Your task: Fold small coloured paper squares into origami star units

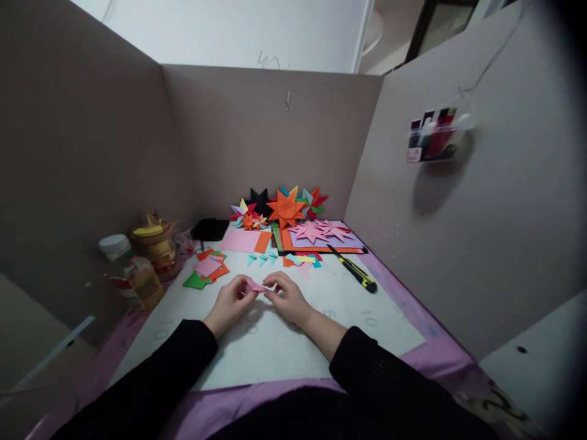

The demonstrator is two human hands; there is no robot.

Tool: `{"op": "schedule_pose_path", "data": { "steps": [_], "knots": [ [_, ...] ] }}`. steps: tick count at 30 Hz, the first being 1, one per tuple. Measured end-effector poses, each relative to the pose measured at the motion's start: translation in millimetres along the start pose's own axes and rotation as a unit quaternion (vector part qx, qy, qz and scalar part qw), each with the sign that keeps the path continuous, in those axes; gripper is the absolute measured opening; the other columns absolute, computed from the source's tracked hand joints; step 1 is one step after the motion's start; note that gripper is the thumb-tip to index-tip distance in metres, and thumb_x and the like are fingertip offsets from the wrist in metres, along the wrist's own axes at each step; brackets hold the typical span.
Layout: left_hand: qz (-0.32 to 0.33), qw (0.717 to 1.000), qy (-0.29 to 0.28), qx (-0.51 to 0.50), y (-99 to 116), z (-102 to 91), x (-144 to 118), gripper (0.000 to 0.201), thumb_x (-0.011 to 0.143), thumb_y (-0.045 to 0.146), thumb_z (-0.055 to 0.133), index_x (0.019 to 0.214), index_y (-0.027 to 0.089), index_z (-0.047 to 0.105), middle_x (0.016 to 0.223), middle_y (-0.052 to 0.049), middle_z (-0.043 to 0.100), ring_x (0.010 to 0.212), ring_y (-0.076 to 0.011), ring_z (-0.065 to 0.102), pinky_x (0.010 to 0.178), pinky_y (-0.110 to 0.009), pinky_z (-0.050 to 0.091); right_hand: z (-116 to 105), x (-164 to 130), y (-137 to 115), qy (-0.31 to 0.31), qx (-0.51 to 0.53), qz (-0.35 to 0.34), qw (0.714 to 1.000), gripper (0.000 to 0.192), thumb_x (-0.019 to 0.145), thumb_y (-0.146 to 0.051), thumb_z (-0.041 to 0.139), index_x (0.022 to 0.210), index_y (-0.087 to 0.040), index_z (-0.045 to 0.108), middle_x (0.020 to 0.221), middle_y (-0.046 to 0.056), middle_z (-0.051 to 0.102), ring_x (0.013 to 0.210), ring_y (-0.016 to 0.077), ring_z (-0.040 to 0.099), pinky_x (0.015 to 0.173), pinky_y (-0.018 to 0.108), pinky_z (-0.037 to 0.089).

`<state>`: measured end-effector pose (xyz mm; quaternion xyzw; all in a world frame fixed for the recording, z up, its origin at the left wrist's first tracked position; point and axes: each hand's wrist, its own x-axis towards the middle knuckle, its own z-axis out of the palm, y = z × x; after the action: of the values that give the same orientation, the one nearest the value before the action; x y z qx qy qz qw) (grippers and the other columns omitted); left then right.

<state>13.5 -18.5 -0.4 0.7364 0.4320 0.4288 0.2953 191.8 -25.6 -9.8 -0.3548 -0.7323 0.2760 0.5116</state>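
Between my two hands, above the white board [275,360], is a small pink folded paper piece [255,286]. My left hand [233,300] pinches its left side between thumb and fingers. The right end is held by my right hand [285,297], also closed in a pinch. Just beyond my hands lie several small light-blue folded paper pieces [263,260]. Pink, orange and green paper squares [209,267] are piled to the left. A loose group of small coloured paper scraps [303,260] sits to the right of the blue pieces.
A black-and-yellow utility knife [355,271] lies on the right. Pink paper stars [312,231] rest on coloured sheets, with an orange paper star [287,209] behind. On the left stand a bottle of yellowish liquid [145,284] and a brown jar [155,247]. Grey panels [275,134] enclose the table.
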Motion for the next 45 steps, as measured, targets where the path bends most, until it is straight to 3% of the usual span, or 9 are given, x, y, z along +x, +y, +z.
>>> {"op": "schedule_pose_path", "data": {
  "steps": [11, 19, 23, 29, 37, 42, 45],
  "knots": [
    [-0.017, 0.998, -0.021, -0.061, -5.6, 3.5, 0.2, 0.019, 0.076, 0.032, 0.059, 0.085, 0.016, 0.054, 0.073, 0.000, 0.059, 0.065, -0.0120, 0.055, 0.057, -0.020, 0.041, 2.3, 0.3, 1.2, -0.005, 0.004, -0.011, 1.000, 0.006, 0.074, -0.015, 0.059, 0.079, -0.019, 0.060, 0.090, 0.004, 0.059, 0.088, 0.0156, 0.054, 0.068, 0.025, 0.044],
    [-0.022, 0.998, -0.025, -0.056, -6.0, 5.5, -0.7, 0.019, 0.075, 0.033, 0.060, 0.081, 0.016, 0.054, 0.068, 0.001, 0.057, 0.061, -0.0107, 0.052, 0.053, -0.019, 0.040, 4.7, 0.8, 5.5, 0.024, 0.050, 0.099, 0.993, 0.006, 0.074, -0.024, 0.058, 0.075, -0.018, 0.058, 0.069, -0.001, 0.057, 0.065, 0.0125, 0.053, 0.063, 0.025, 0.043],
    [-0.019, 0.998, -0.026, -0.049, -3.5, 5.8, -0.5, 0.022, 0.074, 0.035, 0.061, 0.081, 0.015, 0.054, 0.070, 0.001, 0.056, 0.062, -0.0109, 0.052, 0.054, -0.019, 0.041, 5.0, 0.0, 5.8, 0.040, 0.051, 0.082, 0.995, 0.004, 0.073, -0.019, 0.057, 0.076, -0.018, 0.055, 0.069, -0.002, 0.056, 0.065, 0.0120, 0.052, 0.063, 0.024, 0.043],
    [-0.036, 0.998, -0.051, -0.023, 4.0, 4.4, 0.1, 0.024, 0.075, 0.038, 0.057, 0.075, 0.014, 0.062, 0.067, 0.000, 0.059, 0.061, -0.0117, 0.052, 0.055, -0.020, 0.041, 7.5, -2.0, 1.6, 0.012, 0.005, 0.040, 0.999, 0.005, 0.072, -0.015, 0.053, 0.076, -0.018, 0.055, 0.070, -0.002, 0.055, 0.065, 0.0116, 0.052, 0.063, 0.024, 0.042],
    [-0.066, 0.997, 0.016, -0.023, -5.1, -4.4, 6.4, 0.022, 0.075, 0.035, 0.057, 0.071, 0.014, 0.062, 0.062, 0.001, 0.058, 0.057, -0.0106, 0.049, 0.053, -0.019, 0.037, 3.3, 0.8, 3.9, 0.060, 0.027, 0.081, 0.995, 0.007, 0.072, -0.016, 0.054, 0.079, -0.018, 0.054, 0.068, -0.002, 0.054, 0.064, 0.0118, 0.051, 0.062, 0.024, 0.042],
    [-0.032, 0.999, -0.041, -0.001, -2.2, 1.3, 3.1, 0.019, 0.076, 0.032, 0.054, 0.072, 0.014, 0.062, 0.063, 0.000, 0.058, 0.058, -0.0111, 0.050, 0.053, -0.020, 0.038, 7.0, -0.3, 4.7, 0.010, 0.000, 0.074, 0.997, 0.014, 0.073, -0.021, 0.058, 0.086, -0.019, 0.060, 0.077, 0.001, 0.060, 0.069, 0.0127, 0.054, 0.062, 0.024, 0.042],
    [-0.015, 0.999, -0.037, -0.001, -0.4, 4.2, 1.3, 0.019, 0.077, 0.032, 0.055, 0.073, 0.015, 0.060, 0.065, 0.001, 0.056, 0.060, -0.0114, 0.050, 0.054, -0.020, 0.039, 9.1, -0.9, 5.6, -0.009, -0.004, 0.098, 0.995, 0.011, 0.075, -0.022, 0.057, 0.083, -0.018, 0.061, 0.070, -0.001, 0.059, 0.064, 0.0119, 0.053, 0.061, 0.023, 0.041]
  ]
}}
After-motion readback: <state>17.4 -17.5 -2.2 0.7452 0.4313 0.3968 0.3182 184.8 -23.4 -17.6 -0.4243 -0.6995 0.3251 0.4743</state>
